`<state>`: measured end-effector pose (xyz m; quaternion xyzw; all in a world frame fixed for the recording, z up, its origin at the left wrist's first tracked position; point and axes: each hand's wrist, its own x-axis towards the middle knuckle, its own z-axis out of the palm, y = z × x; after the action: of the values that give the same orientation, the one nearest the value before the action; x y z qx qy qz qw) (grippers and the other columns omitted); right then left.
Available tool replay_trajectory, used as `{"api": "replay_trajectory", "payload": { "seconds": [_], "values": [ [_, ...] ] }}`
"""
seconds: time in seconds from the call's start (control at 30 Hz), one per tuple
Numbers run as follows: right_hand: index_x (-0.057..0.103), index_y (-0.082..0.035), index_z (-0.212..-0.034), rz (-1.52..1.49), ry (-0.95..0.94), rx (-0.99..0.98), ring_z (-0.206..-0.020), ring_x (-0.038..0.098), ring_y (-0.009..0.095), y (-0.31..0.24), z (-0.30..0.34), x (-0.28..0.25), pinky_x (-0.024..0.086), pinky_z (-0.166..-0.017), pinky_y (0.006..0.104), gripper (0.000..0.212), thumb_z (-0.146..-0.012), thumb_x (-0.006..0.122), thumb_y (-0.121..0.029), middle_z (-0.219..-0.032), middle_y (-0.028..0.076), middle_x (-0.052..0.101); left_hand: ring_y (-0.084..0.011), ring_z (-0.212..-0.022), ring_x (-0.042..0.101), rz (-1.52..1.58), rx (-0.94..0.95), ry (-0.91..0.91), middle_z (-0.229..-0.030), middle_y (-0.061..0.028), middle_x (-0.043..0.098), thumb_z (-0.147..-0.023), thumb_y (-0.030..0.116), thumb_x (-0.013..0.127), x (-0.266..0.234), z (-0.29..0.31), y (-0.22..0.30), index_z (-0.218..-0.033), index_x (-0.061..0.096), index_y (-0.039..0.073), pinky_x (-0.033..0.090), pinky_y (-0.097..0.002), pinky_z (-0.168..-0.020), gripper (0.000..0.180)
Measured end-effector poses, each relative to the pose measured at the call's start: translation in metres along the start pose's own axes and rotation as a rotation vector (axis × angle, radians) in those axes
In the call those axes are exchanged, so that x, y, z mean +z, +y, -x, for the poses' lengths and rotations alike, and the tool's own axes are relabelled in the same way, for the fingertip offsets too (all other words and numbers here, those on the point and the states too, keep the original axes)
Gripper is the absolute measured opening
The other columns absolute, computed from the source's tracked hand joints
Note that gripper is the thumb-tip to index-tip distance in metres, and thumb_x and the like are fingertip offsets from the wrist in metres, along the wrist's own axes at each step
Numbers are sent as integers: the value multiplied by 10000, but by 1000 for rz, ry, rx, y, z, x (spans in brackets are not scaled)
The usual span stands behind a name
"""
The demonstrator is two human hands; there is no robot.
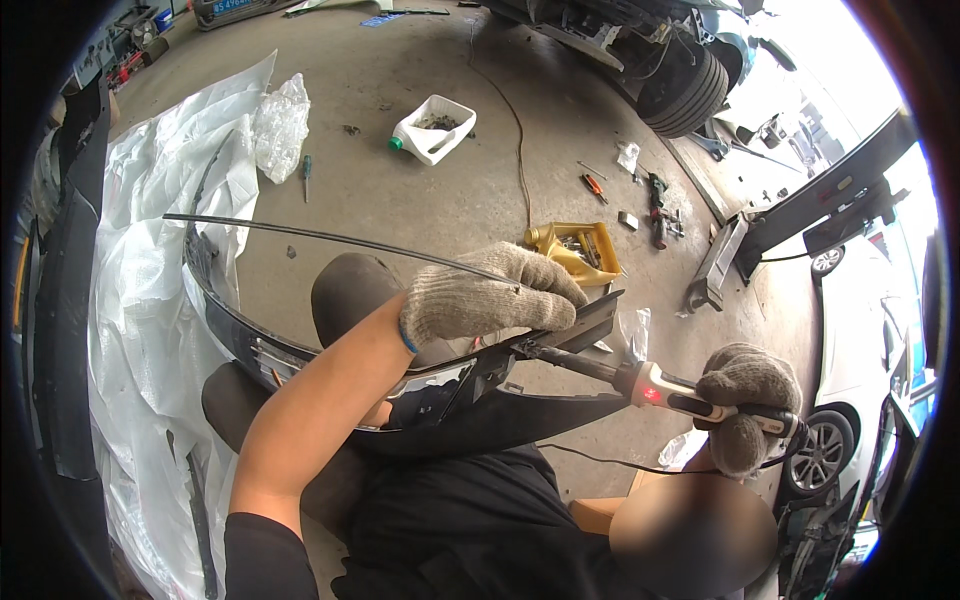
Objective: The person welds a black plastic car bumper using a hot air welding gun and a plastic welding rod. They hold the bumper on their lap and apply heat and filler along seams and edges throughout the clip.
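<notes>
My left hand point(490, 295), in a grey knit glove, is closed around a long thin black rod point(330, 235) that sticks out far to the left. The same hand lies against the upper edge of a black car bumper point(500, 420), which curves across my lap. In my right hand point(748, 405), also gloved, is a corded soldering iron point(665, 390) with a white and black body, a lit red display and a metal barrel pointing left. Its tip meets the bumper edge near my left fingers; the exact contact cannot be made out.
White foam sheeting point(150, 300) covers the floor at left. Ahead lie a cut white jug point(434, 128), a screwdriver point(307, 178), a yellow tray of small parts point(590, 250) and a power tool point(657, 205). A lift arm point(720, 265) and white car point(850, 330) stand right.
</notes>
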<state>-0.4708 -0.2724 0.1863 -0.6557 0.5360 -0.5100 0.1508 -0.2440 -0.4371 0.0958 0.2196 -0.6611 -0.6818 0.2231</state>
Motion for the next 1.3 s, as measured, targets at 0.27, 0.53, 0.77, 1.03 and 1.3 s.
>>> {"api": "replay_trajectory", "payload": {
  "seconds": [0.27,0.53,0.77,1.03,1.3],
  "values": [
    [693,17,-819,-126,-66,-271,-433,524,123,10,-10,1,398,-443,231,324,-775,780,-292,-598,66,599,-194,-907,667,48,-1,-22,-1010,-154,706,-826,189,723,0,1,0,-1127,692,3,525,-288,-822,356],
    [743,-57,-768,-141,32,41,-569,589,174,-6,-3,4,466,-551,281,426,-636,838,-451,-637,34,604,-192,-923,661,12,-13,6,-999,-151,706,-820,198,728,0,1,0,-1120,697,6,517,-301,-828,357],
    [729,-31,-827,-26,-12,-75,-559,580,164,-2,1,-4,475,-568,290,432,-664,826,-420,-651,47,621,-209,-932,663,87,-27,-10,-1001,-153,708,-810,194,731,1,3,4,-1115,701,13,515,-314,-836,355],
    [693,20,-821,-160,-21,-320,-529,535,156,9,-3,-6,376,-443,246,377,-731,811,-327,-657,85,600,-196,-926,661,78,-16,-13,-1004,-146,707,-816,182,723,0,2,0,-1118,698,8,515,-293,-833,349],
    [703,18,-823,-163,-36,-210,-492,534,152,7,-3,4,409,-458,251,376,-728,795,-335,-650,85,610,-183,-916,656,89,-7,-16,-1005,-133,703,-822,175,722,-1,3,-2,-1118,696,2,516,-291,-837,344]
  ]
}}
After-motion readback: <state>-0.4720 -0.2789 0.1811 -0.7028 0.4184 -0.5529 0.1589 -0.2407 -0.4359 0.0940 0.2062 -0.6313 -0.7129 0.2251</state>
